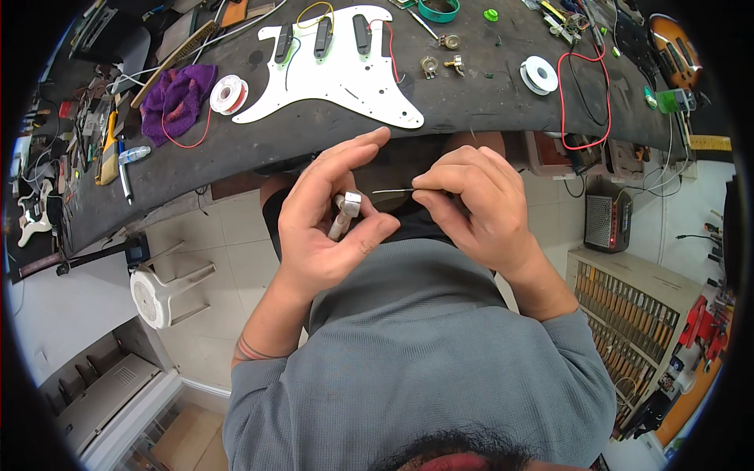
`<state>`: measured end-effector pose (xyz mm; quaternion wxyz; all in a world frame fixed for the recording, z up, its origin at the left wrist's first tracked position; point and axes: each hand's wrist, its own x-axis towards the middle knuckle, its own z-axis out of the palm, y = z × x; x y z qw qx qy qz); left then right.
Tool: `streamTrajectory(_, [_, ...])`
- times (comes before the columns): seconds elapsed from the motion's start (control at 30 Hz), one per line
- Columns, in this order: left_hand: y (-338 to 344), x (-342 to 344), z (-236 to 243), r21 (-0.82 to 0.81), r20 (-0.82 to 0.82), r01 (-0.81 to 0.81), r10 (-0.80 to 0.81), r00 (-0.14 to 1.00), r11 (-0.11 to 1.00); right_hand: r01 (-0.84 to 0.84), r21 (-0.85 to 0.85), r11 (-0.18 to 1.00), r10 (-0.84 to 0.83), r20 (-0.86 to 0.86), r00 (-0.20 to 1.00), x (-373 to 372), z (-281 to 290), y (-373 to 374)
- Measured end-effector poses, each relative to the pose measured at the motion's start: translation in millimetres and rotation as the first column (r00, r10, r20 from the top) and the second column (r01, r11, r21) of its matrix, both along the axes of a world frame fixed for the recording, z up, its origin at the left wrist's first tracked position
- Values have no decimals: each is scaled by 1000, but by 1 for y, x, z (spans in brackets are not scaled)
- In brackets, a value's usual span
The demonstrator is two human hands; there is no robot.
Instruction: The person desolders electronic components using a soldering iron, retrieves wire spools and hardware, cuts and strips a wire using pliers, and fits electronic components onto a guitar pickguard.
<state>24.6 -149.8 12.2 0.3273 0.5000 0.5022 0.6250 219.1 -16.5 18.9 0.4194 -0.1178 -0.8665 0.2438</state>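
Observation:
My left hand [326,212] is half curled around a small silver metal tool [344,213] with a squarish head, which lies between palm and thumb. Its exact kind is hard to make out. My right hand [479,200] pinches a thin wire [391,191] between thumb and forefinger. The wire's light, bare-looking tip points left toward the tool, apart from it, and a dark part shows by the fingertips. Both hands are above my lap, just before the bench edge. Beyond them on the bench lies a white guitar pickguard [338,74] with three black pickups.
The dark bench [471,102] carries a red wire spool [228,95], a white spool [539,75], several potentiometers [429,67], a purple cloth [177,98] and a red cable [585,145]. A white stool [153,297] stands at left, a drawer cabinet [628,314] at right.

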Motion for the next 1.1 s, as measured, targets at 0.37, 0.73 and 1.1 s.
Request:
streamTrajectory(0.37, [1, -6, -2, 25, -114, 20, -17, 993, 999, 12, 30, 999, -12, -13, 1000, 0, -1, 1])
streamTrajectory(0.73, [3, -1, -1, 120, -180, -1, 22, 983, 993, -13, 8, 1000, 13, 15, 1000, 2, -1, -2])
streamTrajectory(1.1, [5, -5, -11, 157, -241, 25, 14, 970, 987, -2, 41, 999, -1, 58, 998, 3, -3, 0])
